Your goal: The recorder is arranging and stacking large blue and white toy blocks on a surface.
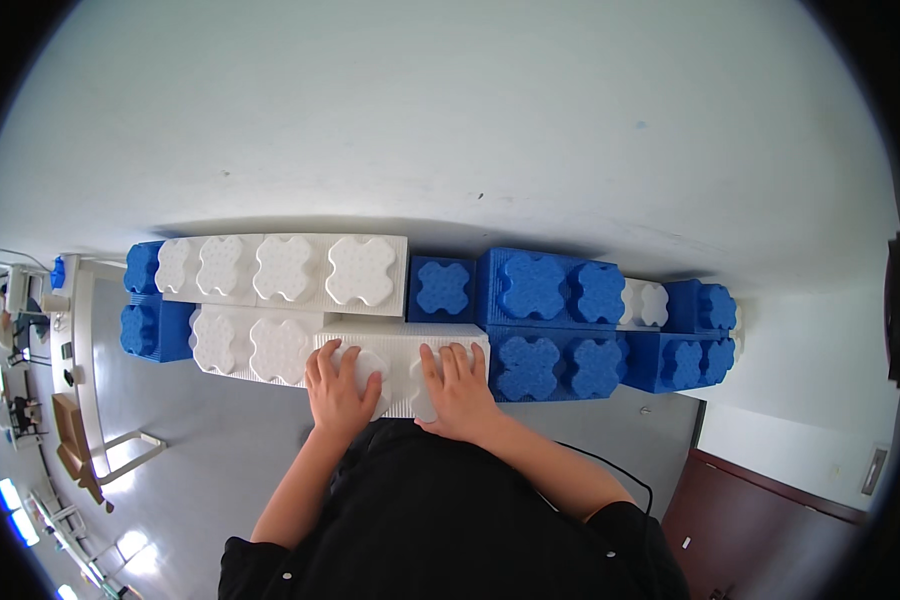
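Observation:
A white toy building block [400,352] with ribbed sides and clover-shaped studs stands at the near middle of a wall of large blocks. It looks higher than the blocks beside it; whether it is seated cannot be seen. My left hand [342,392] grips its left part, fingers bent over a stud and thumb to the right. On its right part, my right hand [457,392] has fingers curled over the top and covers much of another stud. White blocks [240,345] continue on the left, and blue blocks [555,365] adjoin on the right. A single-stud blue block [442,288] sits behind.
The block row stands along a pale wall [450,120]. Farther right are more blue blocks [680,362] and a dark red door [740,515]. Left on the grey floor [210,440] are a white-legged frame [135,450] and a brown cardboard piece [73,440]. A black cable [620,468] hangs at my right.

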Available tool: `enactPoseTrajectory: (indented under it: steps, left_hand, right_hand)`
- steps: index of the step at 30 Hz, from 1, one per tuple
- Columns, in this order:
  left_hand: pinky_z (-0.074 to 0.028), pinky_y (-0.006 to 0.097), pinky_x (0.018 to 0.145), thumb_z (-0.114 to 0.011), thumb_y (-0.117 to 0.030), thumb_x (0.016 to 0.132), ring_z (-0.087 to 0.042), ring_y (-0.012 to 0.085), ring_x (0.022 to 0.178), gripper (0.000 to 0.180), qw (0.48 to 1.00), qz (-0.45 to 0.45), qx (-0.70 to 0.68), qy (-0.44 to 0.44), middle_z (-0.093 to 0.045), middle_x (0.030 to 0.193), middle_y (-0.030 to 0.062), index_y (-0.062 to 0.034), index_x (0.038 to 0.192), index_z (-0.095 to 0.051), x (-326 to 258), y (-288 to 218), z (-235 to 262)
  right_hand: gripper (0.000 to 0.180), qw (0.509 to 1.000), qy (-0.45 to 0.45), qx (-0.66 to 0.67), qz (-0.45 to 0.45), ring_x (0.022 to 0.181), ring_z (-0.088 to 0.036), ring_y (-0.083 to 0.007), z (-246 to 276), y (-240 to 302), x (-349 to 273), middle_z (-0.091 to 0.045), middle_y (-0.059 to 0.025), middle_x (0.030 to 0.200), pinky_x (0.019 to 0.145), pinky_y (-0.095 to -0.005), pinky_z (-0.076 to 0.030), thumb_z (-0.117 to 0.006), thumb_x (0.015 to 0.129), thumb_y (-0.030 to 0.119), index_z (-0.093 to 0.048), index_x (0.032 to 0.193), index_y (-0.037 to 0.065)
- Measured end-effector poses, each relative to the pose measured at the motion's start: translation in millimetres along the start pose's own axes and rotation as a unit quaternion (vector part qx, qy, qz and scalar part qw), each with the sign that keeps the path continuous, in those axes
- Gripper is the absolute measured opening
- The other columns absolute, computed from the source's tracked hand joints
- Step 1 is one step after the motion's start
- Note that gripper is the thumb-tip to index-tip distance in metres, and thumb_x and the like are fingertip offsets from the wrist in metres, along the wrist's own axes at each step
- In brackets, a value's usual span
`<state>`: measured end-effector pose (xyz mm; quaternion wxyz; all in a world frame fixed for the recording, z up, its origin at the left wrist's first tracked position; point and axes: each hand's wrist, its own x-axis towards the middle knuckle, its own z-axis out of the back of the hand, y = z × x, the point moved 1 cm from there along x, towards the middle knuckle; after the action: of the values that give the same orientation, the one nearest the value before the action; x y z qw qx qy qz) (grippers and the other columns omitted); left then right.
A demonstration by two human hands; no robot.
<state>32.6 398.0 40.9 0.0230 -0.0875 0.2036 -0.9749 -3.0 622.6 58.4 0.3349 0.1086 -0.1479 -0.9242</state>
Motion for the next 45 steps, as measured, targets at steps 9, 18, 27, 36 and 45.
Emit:
enactPoseTrajectory:
  steps: [9,18,27,36,45]
  left_hand:
    - [-0.043,0.054,0.105,-0.075,-0.032,0.087,-0.053,0.0410,0.123,0.038,0.999,-0.010,-0.031,-0.034,-0.058,0.132,0.0158,-0.0087,0.117,-0.071,25.3,2.5,-5.1]
    - [-0.042,0.052,0.107,-0.071,-0.033,0.089,-0.052,0.0384,0.126,0.040,0.999,0.036,-0.019,0.030,-0.057,0.133,0.0151,-0.0079,0.120,-0.070,43.0,0.3,-5.2]
    - [-0.042,0.053,0.104,-0.071,-0.035,0.089,-0.053,0.0376,0.125,0.039,1.000,0.016,0.002,0.004,-0.059,0.132,0.0149,-0.0093,0.118,-0.070,24.5,4.5,-13.7]
    - [-0.034,0.053,0.111,-0.070,-0.038,0.089,-0.051,0.0374,0.126,0.043,0.998,0.029,0.047,0.020,-0.058,0.132,0.0140,-0.0085,0.121,-0.068,38.2,8.1,-37.1]
    - [-0.043,0.053,0.102,-0.071,-0.039,0.088,-0.053,0.0363,0.125,0.041,0.997,0.049,0.035,0.050,-0.058,0.132,0.0137,-0.0097,0.118,-0.071,39.4,13.5,-41.6]
  right_hand:
    - [0.122,0.998,-0.045,-0.021,-0.027,0.132,-0.045,-0.0439,-3.6,-4.0,10.0,-0.050,-0.0288,0.136,0.111,-0.0672,-0.030,-0.090,0.064,0.055,-0.037,0.153,-0.009]
    - [0.123,0.999,-0.014,-0.026,-0.033,0.131,-0.045,-0.0459,-0.8,-11.4,23.8,-0.050,-0.0298,0.136,0.112,-0.0681,-0.029,-0.086,0.067,0.057,-0.032,0.156,-0.009]
    - [0.122,0.998,0.003,-0.063,-0.031,0.130,-0.045,-0.0481,-16.2,-8.2,16.0,-0.050,-0.0310,0.135,0.111,-0.0704,-0.028,-0.084,0.069,0.058,-0.032,0.156,-0.009]
    - [0.119,0.999,-0.026,0.003,-0.020,0.127,-0.047,-0.0463,-34.9,-28.8,29.2,-0.050,-0.0290,0.130,0.113,-0.0686,-0.029,-0.088,0.064,0.051,-0.035,0.152,-0.009]
    - [0.120,0.999,-0.039,0.018,-0.025,0.129,-0.047,-0.0478,-35.7,-29.3,29.9,-0.050,-0.0304,0.133,0.115,-0.0679,-0.027,-0.086,0.065,0.051,-0.033,0.154,-0.008]
